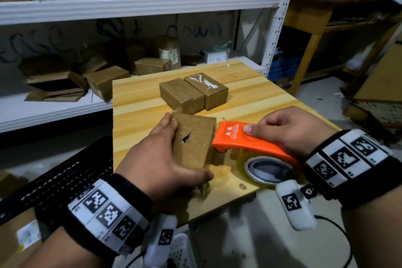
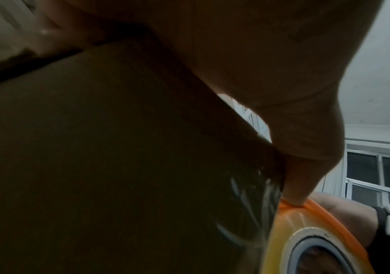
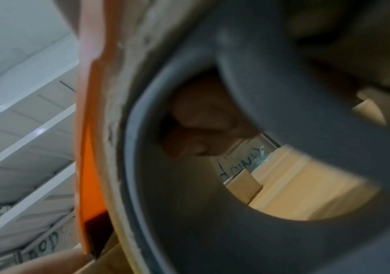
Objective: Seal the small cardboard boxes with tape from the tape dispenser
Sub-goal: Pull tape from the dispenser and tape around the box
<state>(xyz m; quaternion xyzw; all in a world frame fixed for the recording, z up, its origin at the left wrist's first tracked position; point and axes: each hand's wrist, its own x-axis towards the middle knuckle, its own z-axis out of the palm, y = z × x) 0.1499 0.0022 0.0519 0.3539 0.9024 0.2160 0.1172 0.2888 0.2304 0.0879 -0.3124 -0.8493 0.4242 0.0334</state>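
From the head view, the left hand (image 1: 156, 159) grasps a torn small box (image 1: 193, 141) near the surface's (image 1: 134, 102) front edge, fingers curled over its far end. The right hand (image 1: 291, 130) clenches the orange tape dispenser (image 1: 245, 139) against the box's right side. Two more boxes (image 1: 193, 91) sit mid-surface; their contents are hidden.

The left wrist view shows shiny tape (image 2: 247, 194) on cardboard that probably crushes easily.

The right wrist view shows fingers (image 3: 200, 126) through the roll's core.
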